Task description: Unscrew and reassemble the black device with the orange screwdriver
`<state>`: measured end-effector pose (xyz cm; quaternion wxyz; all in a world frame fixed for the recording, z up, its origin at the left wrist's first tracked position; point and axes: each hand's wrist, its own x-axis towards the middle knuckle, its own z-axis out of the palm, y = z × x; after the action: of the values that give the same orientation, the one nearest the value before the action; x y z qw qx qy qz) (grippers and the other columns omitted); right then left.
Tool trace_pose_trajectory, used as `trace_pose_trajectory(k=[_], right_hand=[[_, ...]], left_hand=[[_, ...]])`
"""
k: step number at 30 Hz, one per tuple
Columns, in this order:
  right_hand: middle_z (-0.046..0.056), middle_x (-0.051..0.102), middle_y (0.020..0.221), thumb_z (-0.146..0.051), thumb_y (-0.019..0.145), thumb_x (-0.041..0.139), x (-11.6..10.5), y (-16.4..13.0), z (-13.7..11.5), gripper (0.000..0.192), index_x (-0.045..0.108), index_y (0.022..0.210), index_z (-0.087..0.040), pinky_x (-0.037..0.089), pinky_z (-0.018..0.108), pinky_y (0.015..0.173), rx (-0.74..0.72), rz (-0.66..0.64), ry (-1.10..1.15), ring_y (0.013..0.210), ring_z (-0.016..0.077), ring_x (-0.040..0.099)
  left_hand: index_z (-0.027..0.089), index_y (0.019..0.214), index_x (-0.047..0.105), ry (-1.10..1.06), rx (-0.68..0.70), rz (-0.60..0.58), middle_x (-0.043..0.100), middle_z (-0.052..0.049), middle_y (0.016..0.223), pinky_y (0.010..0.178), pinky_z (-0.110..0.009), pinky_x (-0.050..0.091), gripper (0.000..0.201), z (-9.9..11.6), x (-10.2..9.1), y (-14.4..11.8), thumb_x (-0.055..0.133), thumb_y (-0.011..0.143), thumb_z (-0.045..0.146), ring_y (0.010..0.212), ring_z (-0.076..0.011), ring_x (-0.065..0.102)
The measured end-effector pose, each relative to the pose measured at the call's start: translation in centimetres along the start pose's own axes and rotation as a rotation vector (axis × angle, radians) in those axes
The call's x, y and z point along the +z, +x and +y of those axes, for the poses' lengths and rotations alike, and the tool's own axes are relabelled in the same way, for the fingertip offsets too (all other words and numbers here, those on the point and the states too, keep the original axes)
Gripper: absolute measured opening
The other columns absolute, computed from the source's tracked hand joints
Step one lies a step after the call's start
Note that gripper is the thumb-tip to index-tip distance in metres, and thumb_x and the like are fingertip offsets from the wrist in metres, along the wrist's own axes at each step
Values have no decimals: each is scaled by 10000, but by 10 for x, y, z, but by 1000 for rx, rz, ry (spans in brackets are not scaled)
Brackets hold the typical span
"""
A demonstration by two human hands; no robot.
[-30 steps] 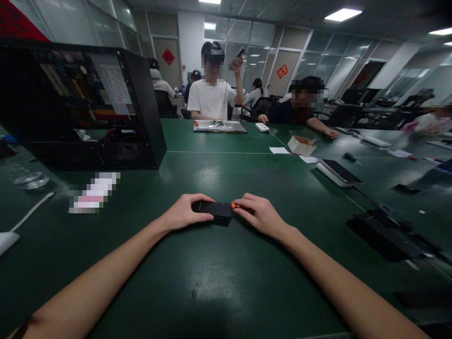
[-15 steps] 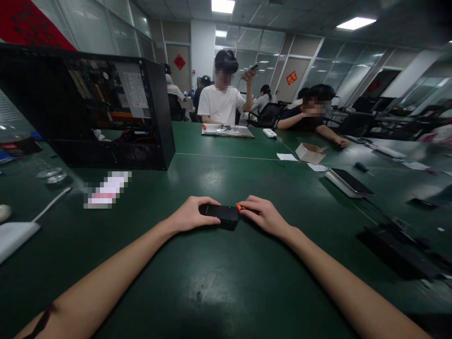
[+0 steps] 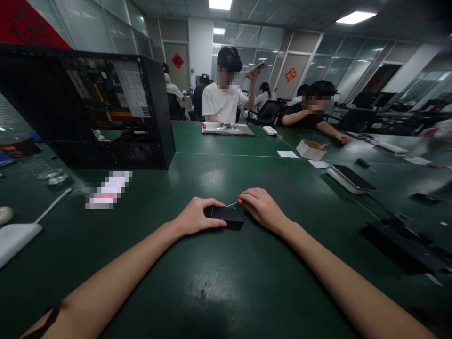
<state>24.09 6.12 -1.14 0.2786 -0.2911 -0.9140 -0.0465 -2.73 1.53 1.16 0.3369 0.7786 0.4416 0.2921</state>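
Observation:
My left hand grips a small black rectangular box from its left end, thumb on the near side and fingers on the far side. The box is on or just above the green table; I cannot tell which. Pinched in my right hand is a small screwdriver with an orange handle, mostly covered by the fingers. Its thin metal shaft points left, over the far edge of the box's top. Whether the tip touches the box is too small to make out.
An open black computer case stands at the left beyond my arm. A bottle is at far left. To the right are a small carton, a white-sided device and a black part. A co-worker sits opposite behind a metal panel.
The screwdriver's shaft has come into view, pointing left over the box. My right hand has moved slightly up and away. The box, in my left hand, has shifted slightly right and tilted.

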Motion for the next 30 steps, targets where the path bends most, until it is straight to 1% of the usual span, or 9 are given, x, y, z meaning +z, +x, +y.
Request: trace_pose_trajectory(k=[3, 5, 9, 12, 16, 19, 24, 27, 30], right_hand=[[133, 709, 1149, -235, 1034, 424, 2, 3, -2, 268, 656, 1160, -186, 437, 499, 1043, 4, 21, 13, 1124, 259, 620], [131, 710, 1162, -248, 1036, 420, 3, 4, -2, 278, 663, 1162, -199, 426, 509, 1064, 3, 24, 37, 1155, 258, 613], [128, 720, 1105, -252, 1029, 440, 0, 2, -3, 275, 685, 1147, -210, 478, 462, 958, -6, 8, 33, 1067, 253, 625], [129, 717, 1051, -229, 1021, 450, -2, -1, -3, 269, 684, 1151, -201, 485, 427, 879, -30, 1, -5, 996, 252, 617], [132, 690, 1035, -201, 1019, 423, 0, -4, -4, 292, 653, 1197, -190, 509, 382, 823, -68, -31, 104, 938, 229, 607], [135, 675, 1051, -196, 1021, 408, 2, -5, -5, 296, 627, 1221, -179, 528, 360, 818, -70, -61, 187, 943, 216, 608], [133, 691, 1057, -212, 1026, 415, 0, -5, -3, 284, 637, 1200, -187, 511, 392, 824, -55, -68, 117, 940, 230, 607], [138, 696, 1057, -230, 1026, 426, -5, -6, 1, 279, 648, 1187, -178, 507, 397, 824, -48, -78, 94, 943, 237, 615], [140, 702, 1065, -254, 1015, 461, -10, -10, 8, 263, 667, 1160, -180, 508, 409, 839, -9, -85, 84, 949, 245, 627]], left_hand=[[171, 1107, 759, 23, 28, -5, 784, -55, 981, 765, -310, 499, 483, 2, 3, 0, 857, 715, 436, 844, -231, 702], [172, 1107, 756, 27, 54, -8, 785, -56, 992, 773, -310, 499, 478, 3, 4, 0, 856, 720, 434, 851, -234, 706], [179, 1118, 749, 45, 94, -8, 785, -54, 1003, 772, -302, 493, 463, 3, 6, 0, 851, 738, 423, 874, -233, 712], [175, 1125, 747, 62, 105, -2, 787, -58, 1011, 771, -300, 492, 463, 3, 6, 0, 855, 741, 411, 863, -229, 713], [182, 1122, 747, 60, 137, 3, 786, -52, 1013, 786, -293, 499, 447, 3, 6, -1, 853, 749, 404, 870, -222, 713], [181, 1104, 751, 54, 150, 0, 787, -44, 980, 774, -285, 503, 409, 3, 6, -1, 844, 763, 388, 846, -212, 713], [190, 1127, 743, 58, 179, -9, 784, -56, 1044, 833, -301, 513, 395, 2, 5, -1, 813, 798, 397, 916, -228, 718], [183, 1151, 740, 51, 208, -8, 778, -70, 1089, 876, -311, 515, 336, 1, 6, 0, 736, 869, 367, 964, -231, 716], [195, 1151, 748, 31, 203, 9, 776, -71, 1122, 914, -326, 517, 300, 2, 6, 0, 674, 906, 350, 1008, -237, 713]])
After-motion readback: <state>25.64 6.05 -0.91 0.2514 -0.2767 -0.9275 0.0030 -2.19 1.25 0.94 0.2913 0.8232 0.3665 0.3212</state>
